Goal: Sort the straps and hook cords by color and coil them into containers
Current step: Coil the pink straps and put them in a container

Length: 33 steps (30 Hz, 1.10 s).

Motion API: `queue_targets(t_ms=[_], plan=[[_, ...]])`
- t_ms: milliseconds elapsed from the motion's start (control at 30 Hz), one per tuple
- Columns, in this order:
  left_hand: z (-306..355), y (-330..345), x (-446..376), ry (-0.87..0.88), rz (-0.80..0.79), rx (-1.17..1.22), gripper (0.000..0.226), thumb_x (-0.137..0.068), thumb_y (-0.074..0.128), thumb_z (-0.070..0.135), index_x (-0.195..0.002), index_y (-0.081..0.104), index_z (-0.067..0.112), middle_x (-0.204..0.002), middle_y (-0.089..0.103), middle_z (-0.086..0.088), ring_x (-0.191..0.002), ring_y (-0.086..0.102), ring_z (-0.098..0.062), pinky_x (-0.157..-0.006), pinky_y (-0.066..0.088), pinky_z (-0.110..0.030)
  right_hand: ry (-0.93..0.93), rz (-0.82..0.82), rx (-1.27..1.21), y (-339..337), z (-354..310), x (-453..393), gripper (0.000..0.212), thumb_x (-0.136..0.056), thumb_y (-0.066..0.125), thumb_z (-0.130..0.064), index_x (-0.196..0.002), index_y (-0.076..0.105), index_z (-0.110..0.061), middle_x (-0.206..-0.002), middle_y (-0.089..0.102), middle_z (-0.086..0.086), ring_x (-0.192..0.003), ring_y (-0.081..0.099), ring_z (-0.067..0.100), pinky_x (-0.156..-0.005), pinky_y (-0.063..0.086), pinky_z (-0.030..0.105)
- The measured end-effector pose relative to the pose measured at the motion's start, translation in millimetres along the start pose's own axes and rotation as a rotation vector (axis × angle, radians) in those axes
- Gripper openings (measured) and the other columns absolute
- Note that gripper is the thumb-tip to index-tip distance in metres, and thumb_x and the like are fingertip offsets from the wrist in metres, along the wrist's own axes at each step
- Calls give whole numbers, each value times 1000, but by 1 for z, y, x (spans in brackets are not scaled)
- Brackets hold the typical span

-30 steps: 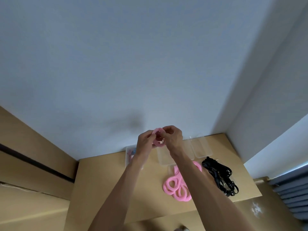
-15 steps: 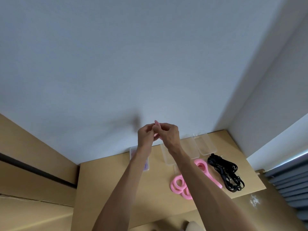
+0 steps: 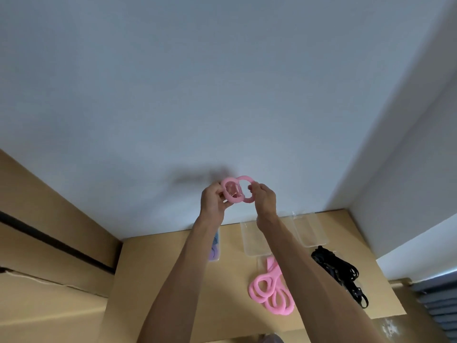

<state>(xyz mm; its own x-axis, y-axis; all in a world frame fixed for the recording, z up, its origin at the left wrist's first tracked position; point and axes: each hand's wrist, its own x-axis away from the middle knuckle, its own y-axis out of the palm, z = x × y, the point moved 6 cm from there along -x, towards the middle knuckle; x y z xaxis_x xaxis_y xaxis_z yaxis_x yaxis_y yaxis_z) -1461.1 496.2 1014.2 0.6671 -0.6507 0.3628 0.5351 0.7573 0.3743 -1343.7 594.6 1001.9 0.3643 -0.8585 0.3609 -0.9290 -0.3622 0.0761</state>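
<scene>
Both hands, left and right, pinch a pink strap coiled in two loops, raised above the tabletop.

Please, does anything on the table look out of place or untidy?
Nothing damaged or spilled. The pink straps and black cords lie loose on the table, outside the clear containers; that is simply unsorted work.

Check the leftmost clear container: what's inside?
The leftmost clear container holds something purple and blue, probably coiled cord. The left forearm covers most of it, so the rest is hidden.
</scene>
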Motion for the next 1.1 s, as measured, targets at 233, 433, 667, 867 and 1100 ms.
queue_targets(t_ms=[233,433,667,867,1100], plan=[[-14,1,-10,-3,251,-95,14,-84,58,1,-86,68,10,-87,73,-14,-82,70,-25,-65,60,-34,209,-314,-301,-1,-4,-14,17,-99,56,-18,-96,63,-3,-73,72,7,-74,72,26,-76,60,41],[-34,-3,-13,-124,351,3,14,-93,52,7,-85,64,12,-91,65,-9,-84,59,-24,-71,45,-28,228,-339,-254,-4,-7,-27,16,-101,52,-23,-97,60,-9,-98,77,15,-80,73,24,-73,55,32],[-27,-10,-22,-98,177,37,20,-86,64,-4,-90,73,13,-81,72,-16,-66,67,-24,-62,51,-27,239,-227,-146,3,1,-32,19,-97,57,-24,-91,69,-10,-77,73,6,-70,64,21,-65,47,29],[1,-24,-31,131,341,-307,26,-77,70,3,-92,71,25,-75,67,0,-68,59,-20,-64,54,-29,189,-80,-71,9,1,-35,21,-91,62,-26,-79,65,-10,-80,61,11,-74,54,23,-67,45,33],[27,-31,-28,310,425,-458,24,-75,77,10,-93,67,22,-84,69,8,-78,65,-9,-65,51,-22,37,-196,5,24,0,-27,19,-81,76,-26,-90,72,-10,-84,72,9,-79,67,23,-70,58,33]])
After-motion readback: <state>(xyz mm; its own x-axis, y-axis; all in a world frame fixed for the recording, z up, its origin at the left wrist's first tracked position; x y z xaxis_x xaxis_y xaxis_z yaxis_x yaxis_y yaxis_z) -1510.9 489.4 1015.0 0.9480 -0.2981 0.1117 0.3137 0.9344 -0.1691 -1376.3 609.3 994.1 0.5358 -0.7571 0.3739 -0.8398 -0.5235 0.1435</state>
